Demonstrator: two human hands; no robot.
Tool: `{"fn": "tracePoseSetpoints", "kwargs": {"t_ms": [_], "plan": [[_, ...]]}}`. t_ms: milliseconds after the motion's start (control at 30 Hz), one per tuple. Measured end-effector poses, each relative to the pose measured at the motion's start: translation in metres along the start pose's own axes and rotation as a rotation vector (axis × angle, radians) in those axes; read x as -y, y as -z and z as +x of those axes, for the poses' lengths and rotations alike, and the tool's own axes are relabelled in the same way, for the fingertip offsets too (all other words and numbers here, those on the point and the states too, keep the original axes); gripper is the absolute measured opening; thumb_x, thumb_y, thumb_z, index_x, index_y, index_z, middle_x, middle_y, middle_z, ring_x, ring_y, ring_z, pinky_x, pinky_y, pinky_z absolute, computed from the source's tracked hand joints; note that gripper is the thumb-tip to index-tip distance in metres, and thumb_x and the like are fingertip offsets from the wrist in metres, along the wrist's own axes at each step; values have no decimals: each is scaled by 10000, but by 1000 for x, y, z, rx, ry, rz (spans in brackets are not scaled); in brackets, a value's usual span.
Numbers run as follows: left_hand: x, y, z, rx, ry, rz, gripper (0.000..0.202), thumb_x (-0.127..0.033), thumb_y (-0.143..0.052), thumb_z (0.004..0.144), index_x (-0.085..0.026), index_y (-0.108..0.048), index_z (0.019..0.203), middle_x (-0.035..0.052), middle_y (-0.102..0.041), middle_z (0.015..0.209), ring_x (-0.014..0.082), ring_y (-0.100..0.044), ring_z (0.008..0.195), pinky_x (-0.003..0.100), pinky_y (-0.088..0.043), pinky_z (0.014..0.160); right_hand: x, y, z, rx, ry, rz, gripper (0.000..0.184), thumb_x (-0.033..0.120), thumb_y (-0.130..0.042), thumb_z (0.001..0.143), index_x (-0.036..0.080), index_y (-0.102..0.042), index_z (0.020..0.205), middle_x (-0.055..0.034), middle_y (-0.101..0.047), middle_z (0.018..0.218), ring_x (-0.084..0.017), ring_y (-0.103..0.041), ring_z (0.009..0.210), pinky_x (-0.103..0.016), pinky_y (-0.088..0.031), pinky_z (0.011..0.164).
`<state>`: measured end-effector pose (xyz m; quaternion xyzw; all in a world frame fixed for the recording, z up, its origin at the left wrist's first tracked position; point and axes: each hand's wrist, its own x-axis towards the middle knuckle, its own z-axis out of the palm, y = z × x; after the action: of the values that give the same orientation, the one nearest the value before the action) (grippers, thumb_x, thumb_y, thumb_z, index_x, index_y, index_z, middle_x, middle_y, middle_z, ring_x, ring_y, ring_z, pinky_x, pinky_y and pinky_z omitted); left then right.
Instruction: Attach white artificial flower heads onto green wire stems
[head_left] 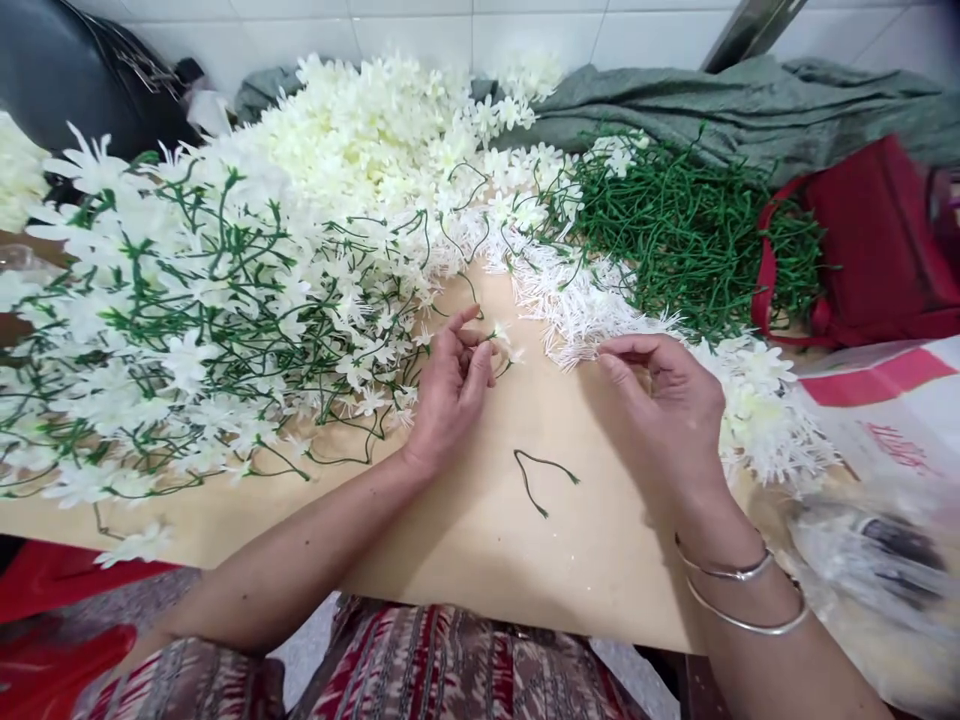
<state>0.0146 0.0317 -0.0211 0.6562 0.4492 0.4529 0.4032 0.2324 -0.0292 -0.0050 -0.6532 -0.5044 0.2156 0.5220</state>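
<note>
My left hand [455, 380] is closed over the middle of the table, its fingers curled around an artificial flower stem [504, 362]. Small white tips show on that green stem beyond the thumb. To the right, my right hand [664, 385] pinches at the edge of a heap of thin white stamens [570, 310]; a stamen seems to be between thumb and forefinger, though its end is hard to see. Between my forearms a bent green stem [541, 465] lies alone on the wooden tabletop [480, 540].
Assembled white flowers with green stems [217, 290] pile up at left. Loose cream petals [367, 130] lie behind. Green stems [675, 230] are heaped at back right beside a red bag [885, 240]. More petals [757, 390] and a plastic bag [877, 590] stand at right.
</note>
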Motion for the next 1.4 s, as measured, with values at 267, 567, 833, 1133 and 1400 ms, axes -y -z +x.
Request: {"fn": "tracePoseSetpoints", "kwargs": {"t_ms": [267, 567, 833, 1133, 1400], "plan": [[-3, 4, -3, 40, -141, 318, 364, -248, -604, 1025, -221, -569, 1387, 133, -575, 1325, 227, -642, 1167, 373, -607, 931, -11, -8, 3, 107, 139, -256, 154, 234, -692, 890, 244, -777, 1018, -81, -656, 1024, -259, -657, 928, -452, -584, 806], [-10, 8, -4, 87, -464, 526, 243, -212, -628, 1023, -241, -632, 1265, 122, -648, 1345, 268, -620, 1277, 493, -523, 1122, -6, 3, 5, -27, 138, -258, 114, 250, -713, 931, 257, -726, 818, -73, -696, 880, -246, -640, 789, -416, -539, 698], [-12, 3, -6, 565, -546, 489, 230, -281, -557, 1085, -190, -680, 1256, 113, -756, 1302, 231, -688, 1288, 439, -562, 1139, -8, 3, 6, -75, 228, -219, 121, 306, -740, 939, 229, -761, 848, -58, -740, 824, -237, -675, 775, -373, -520, 662], [2, 15, 1, 197, -181, 703, 520, -375, -610, 1044, -173, -497, 1510, 202, -489, 1651, 387, -444, 1567, 634, -436, 1248, -9, 5, 3, -138, 27, -187, 178, 390, -736, 936, 228, -771, 870, -31, -731, 742, -196, -618, 630, -356, -508, 635], [-7, 14, 1, 328, -393, 420, 274, -220, -589, 1064, -206, -623, 1335, 124, -693, 1388, 213, -668, 1320, 402, -565, 1123, -3, 8, 8, -225, 84, -139, 90, 285, -741, 917, 207, -787, 914, -42, -782, 845, -196, -697, 733, -385, -575, 748]]}}
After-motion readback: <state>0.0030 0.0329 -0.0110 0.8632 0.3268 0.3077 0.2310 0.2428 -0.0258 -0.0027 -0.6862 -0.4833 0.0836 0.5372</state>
